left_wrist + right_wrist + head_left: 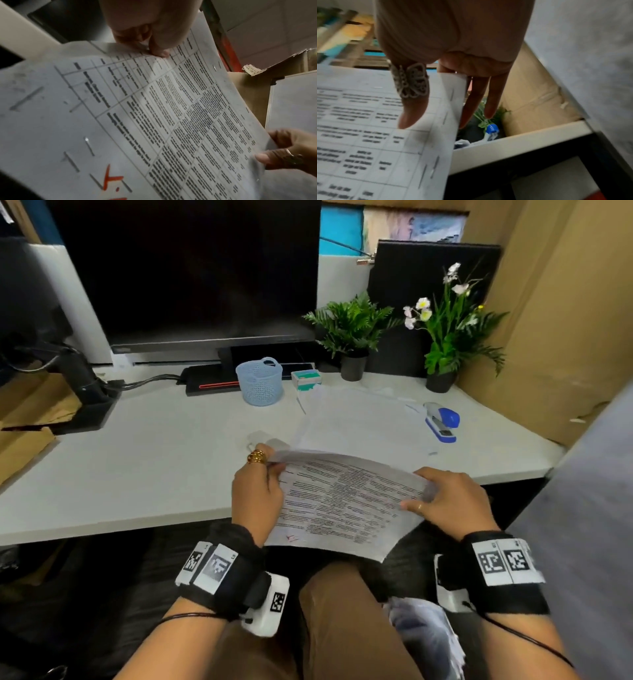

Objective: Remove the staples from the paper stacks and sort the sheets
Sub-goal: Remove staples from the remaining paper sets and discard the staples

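A stapled stack of printed table sheets [342,501] hangs over my lap at the desk's front edge. My left hand [274,465] pinches its far left corner between thumb and fingers [157,51]. My right hand [428,491] grips the right edge, with the ringed thumb [412,108] on top and the fingers [479,105] behind the sheets. Several staples [89,146] run along the left margin near a red pen mark [111,180], and more staples [436,163] sit along the right edge. Loose white sheets [359,422] lie on the desk beyond the stack.
A blue stapler [442,422] lies right of the loose sheets. A small pale object [267,440] sits just behind my left hand. At the back stand a blue basket [262,381], a small box [306,380], two potted plants [352,337] and a monitor [191,268]. Cardboard [565,320] walls the right side.
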Demonstrator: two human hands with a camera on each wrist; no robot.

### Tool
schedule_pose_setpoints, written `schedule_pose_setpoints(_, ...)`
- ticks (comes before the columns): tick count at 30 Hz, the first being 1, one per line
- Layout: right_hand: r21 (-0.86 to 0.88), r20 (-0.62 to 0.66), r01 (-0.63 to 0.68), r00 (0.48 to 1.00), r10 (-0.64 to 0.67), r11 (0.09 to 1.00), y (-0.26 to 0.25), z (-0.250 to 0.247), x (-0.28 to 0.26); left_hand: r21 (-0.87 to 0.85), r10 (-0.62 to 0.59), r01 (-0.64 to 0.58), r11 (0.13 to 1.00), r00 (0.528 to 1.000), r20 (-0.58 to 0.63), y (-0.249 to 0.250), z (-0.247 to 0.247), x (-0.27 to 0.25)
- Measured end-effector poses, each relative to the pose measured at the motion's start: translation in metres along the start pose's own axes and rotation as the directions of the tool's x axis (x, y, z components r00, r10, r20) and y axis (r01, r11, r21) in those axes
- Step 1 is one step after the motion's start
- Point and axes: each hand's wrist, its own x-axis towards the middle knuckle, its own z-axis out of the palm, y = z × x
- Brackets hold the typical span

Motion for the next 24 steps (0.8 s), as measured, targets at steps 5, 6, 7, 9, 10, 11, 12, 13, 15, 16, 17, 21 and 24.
schedule_pose_setpoints(5, 0.511, -0.143, -0.117, 0.965, 0.218, 0.852, 0.053, 0.009, -0.012, -0.077, -0.113, 0.116, 0.99, 0.993, 0.043, 0.003, 0.027, -0.01)
schedule_pose_setpoints(6, 0.674, -0.13, -0.112, 0.955, 0.266, 0.73, 0.058, 0.012, -0.014, -0.095, -0.127, 0.131, 0.987, 0.991, 0.048, 0.005, 0.032, -0.013)
schedule_pose_setpoints(7, 0.788, -0.096, -0.107, 0.951, 0.292, 0.606, 0.062, 0.015, -0.018, -0.109, -0.141, 0.146, 0.983, 0.988, 0.057, 0.007, 0.036, -0.016)
schedule_pose_setpoints(9, 0.875, -0.006, -0.132, 0.959, 0.283, 0.466, 0.07, 0.024, -0.025, -0.144, -0.179, 0.189, 0.971, 0.98, 0.085, 0.012, 0.045, -0.023)
schedule_pose_setpoints(10, 0.871, 0.06, -0.176, 0.964, 0.257, 0.458, 0.075, 0.029, -0.029, -0.164, -0.198, 0.212, 0.963, 0.975, 0.099, 0.014, 0.05, -0.026)
schedule_pose_setpoints(11, 0.844, 0.126, -0.228, 0.964, 0.235, 0.485, 0.079, 0.033, -0.033, -0.181, -0.208, 0.226, 0.957, 0.972, 0.112, 0.016, 0.055, -0.029)
schedule_pose_setpoints(12, 0.808, 0.172, -0.269, 0.958, 0.228, 0.523, 0.084, 0.036, -0.036, -0.19, -0.196, 0.217, 0.958, 0.973, 0.125, 0.017, 0.059, -0.031)
schedule_pose_setpoints(13, 0.773, 0.192, -0.3, 0.95, 0.245, 0.559, 0.09, 0.037, -0.038, -0.18, -0.158, 0.182, 0.967, 0.977, 0.142, 0.016, 0.064, -0.031)
schedule_pose_setpoints(15, 0.704, 0.163, -0.328, 0.938, 0.307, 0.63, 0.103, 0.034, -0.038, -0.075, -0.028, 0.043, 0.996, 0.98, 0.195, 0.015, 0.071, -0.032)
schedule_pose_setpoints(16, 0.662, 0.14, -0.332, 0.936, 0.324, 0.672, 0.109, 0.03, -0.037, 0.0, 0.05, -0.052, 0.999, 0.973, 0.227, 0.014, 0.074, -0.032)
schedule_pose_setpoints(17, 0.606, 0.122, -0.333, 0.936, 0.329, 0.723, 0.115, 0.024, -0.037, 0.055, 0.137, -0.155, 0.986, 0.958, 0.253, 0.015, 0.077, -0.032)
schedule_pose_setpoints(21, 0.37, 0.041, -0.325, 0.941, 0.334, 0.87, 0.121, 0.006, -0.044, 0.156, 0.445, -0.521, 0.839, 0.823, 0.354, 0.033, 0.09, -0.023)
schedule_pose_setpoints(24, 0.287, -0.005, -0.317, 0.943, 0.333, 0.904, 0.114, 0.005, -0.055, 0.194, 0.509, -0.636, 0.747, 0.734, 0.449, 0.056, 0.112, -0.004)
